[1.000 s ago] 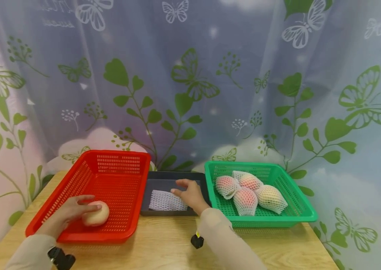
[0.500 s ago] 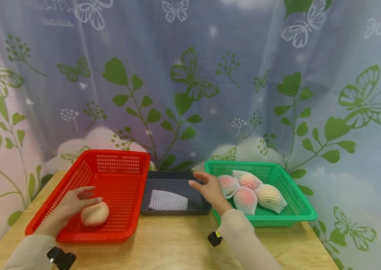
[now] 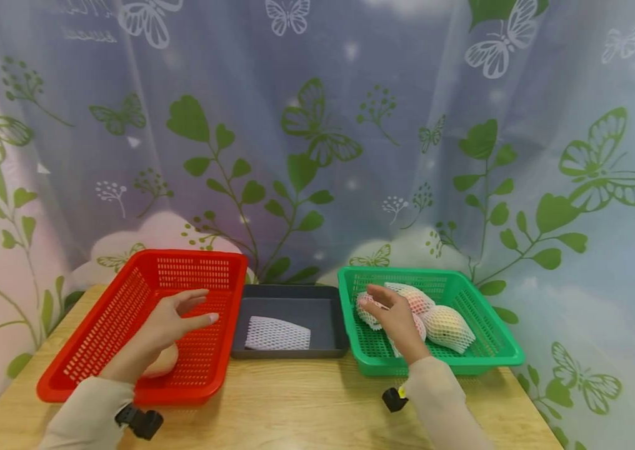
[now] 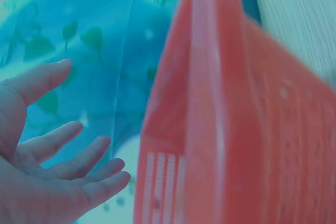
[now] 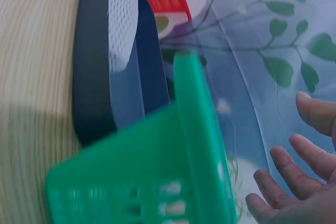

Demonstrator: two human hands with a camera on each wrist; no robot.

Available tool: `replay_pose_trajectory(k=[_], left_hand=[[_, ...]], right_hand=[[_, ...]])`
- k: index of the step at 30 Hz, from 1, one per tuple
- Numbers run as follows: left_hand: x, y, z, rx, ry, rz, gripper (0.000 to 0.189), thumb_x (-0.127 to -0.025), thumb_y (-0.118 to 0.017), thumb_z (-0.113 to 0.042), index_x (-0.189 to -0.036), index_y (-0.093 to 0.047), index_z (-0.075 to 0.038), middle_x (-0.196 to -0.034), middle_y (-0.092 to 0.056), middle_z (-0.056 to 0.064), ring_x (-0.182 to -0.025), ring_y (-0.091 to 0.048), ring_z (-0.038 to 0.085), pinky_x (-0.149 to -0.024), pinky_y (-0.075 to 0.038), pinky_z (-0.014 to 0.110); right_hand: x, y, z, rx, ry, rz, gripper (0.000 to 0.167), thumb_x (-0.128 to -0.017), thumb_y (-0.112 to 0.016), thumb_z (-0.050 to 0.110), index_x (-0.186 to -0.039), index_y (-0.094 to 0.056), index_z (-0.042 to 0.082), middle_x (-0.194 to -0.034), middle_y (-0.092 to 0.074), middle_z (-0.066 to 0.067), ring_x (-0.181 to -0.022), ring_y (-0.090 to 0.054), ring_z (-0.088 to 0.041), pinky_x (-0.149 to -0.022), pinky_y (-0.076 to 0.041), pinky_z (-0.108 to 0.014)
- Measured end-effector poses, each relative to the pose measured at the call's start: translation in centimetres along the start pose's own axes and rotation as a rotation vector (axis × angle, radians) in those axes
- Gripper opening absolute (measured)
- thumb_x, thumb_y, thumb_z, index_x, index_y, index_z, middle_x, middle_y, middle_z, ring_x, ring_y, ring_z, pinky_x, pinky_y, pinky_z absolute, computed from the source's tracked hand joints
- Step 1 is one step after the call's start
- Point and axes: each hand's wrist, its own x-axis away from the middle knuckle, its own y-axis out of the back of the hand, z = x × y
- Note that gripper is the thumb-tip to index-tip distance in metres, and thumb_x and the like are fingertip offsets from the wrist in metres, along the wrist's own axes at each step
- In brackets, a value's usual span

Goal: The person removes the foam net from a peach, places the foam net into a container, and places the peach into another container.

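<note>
My left hand (image 3: 167, 325) is over the red basket (image 3: 237, 331), its fingers spread and holding nothing. Below it in the head view, partly covered by the hand, a bare pinkish-cream peach (image 3: 165, 361) lies in that basket. My right hand (image 3: 400, 322) hovers over the green basket (image 3: 497, 360), its fingers loosely extended with nothing in them. Several peaches in white foam nets, among them a yellowish one (image 3: 449, 327), lie in the green basket; the right hand hides part of them. Both wrist views show spread fingers beside a basket: left hand (image 4: 58, 171), right hand (image 5: 296, 179).
Between the baskets stands a dark grey tray (image 3: 325, 322) with a flattened white foam net (image 3: 278, 334) in it. All three containers are on a wooden table (image 3: 284, 406). A curtain (image 3: 272, 206) with a leaf and butterfly print hangs close behind.
The left hand has come off the peach, rising and moving right; the peach stays in the red basket. The right hand has moved right from over the grey tray to over the green basket.
</note>
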Motion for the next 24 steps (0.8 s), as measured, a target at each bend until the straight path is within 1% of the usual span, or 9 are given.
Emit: replay_pose_trajectory(k=[2, 5, 9, 13, 17, 21, 24], left_hand=[[-0.2, -1.1, -0.8, 0.028, 0.005, 0.010, 0.080, -0.082, -0.073, -0.042, -0.146, -0.037, -0.010, -0.147, -0.040, 0.021, -0.136, -0.031, 0.041, -0.105, -0.031, 0.063], [-0.7, -2.9, -1.6, 0.071, -0.030, 0.021, 0.077, -0.083, -0.074, -0.039, -0.146, -0.038, -0.010, -0.147, -0.040, 0.020, -0.136, -0.032, 0.040, -0.106, -0.032, 0.061], [-1.3, -5.3, -2.5, 0.127, -0.088, 0.035, 0.073, -0.085, -0.073, -0.033, -0.145, -0.039, -0.008, -0.146, -0.042, 0.020, -0.134, -0.036, 0.039, -0.105, -0.038, 0.055], [-1.8, -7.9, -3.3, 0.221, -0.089, 0.050, 0.071, -0.086, -0.073, -0.029, -0.145, -0.040, -0.010, -0.145, -0.043, 0.018, -0.133, -0.039, 0.037, -0.104, -0.040, 0.052], [-2.3, -11.0, -3.8, 0.344, -0.078, 0.041, 0.066, -0.085, -0.074, -0.023, -0.143, -0.044, -0.010, -0.144, -0.046, 0.016, -0.132, -0.042, 0.035, -0.104, -0.041, 0.050], [-2.4, -14.1, -4.1, 0.439, -0.090, 0.020, 0.061, -0.085, -0.073, -0.017, -0.139, -0.048, -0.006, -0.139, -0.050, 0.019, -0.128, -0.046, 0.037, -0.101, -0.045, 0.047], [-2.3, -16.1, -4.0, 0.491, -0.076, 0.036, 0.061, -0.085, -0.072, -0.017, -0.139, -0.048, -0.004, -0.138, -0.051, 0.019, -0.128, -0.047, 0.037, -0.101, -0.045, 0.046]], right_hand=[[0.2, 0.7, -0.4, 0.018, -0.008, -0.026, 0.048, -0.093, -0.065, 0.022, -0.137, -0.050, 0.012, -0.142, -0.047, -0.013, -0.133, -0.040, -0.030, -0.110, -0.034, -0.049], [0.5, 1.6, -1.2, 0.039, -0.013, -0.062, 0.047, -0.093, -0.064, 0.020, -0.137, -0.050, 0.009, -0.143, -0.047, -0.015, -0.134, -0.039, -0.032, -0.110, -0.033, -0.050], [0.7, 2.6, -2.2, 0.064, -0.026, -0.100, 0.048, -0.093, -0.064, 0.021, -0.137, -0.050, 0.007, -0.142, -0.046, -0.016, -0.134, -0.038, -0.034, -0.111, -0.032, -0.051], [0.8, 3.7, -3.0, 0.078, -0.051, -0.120, 0.053, -0.092, -0.066, 0.024, -0.138, -0.048, 0.006, -0.142, -0.045, -0.018, -0.135, -0.036, -0.035, -0.109, -0.033, -0.051], [1.0, 4.8, -3.6, 0.086, -0.080, -0.128, 0.055, -0.092, -0.065, 0.026, -0.139, -0.045, 0.005, -0.142, -0.042, -0.019, -0.136, -0.033, -0.036, -0.107, -0.036, -0.051], [1.0, 5.7, -4.1, 0.091, -0.104, -0.120, 0.057, -0.094, -0.063, 0.024, -0.142, -0.042, 0.004, -0.146, -0.037, -0.020, -0.138, -0.028, -0.038, -0.107, -0.037, -0.052], [0.9, 6.3, -4.7, 0.095, -0.113, -0.109, 0.057, -0.094, -0.063, 0.024, -0.143, -0.040, 0.004, -0.148, -0.035, -0.021, -0.139, -0.027, -0.039, -0.107, -0.037, -0.053]])
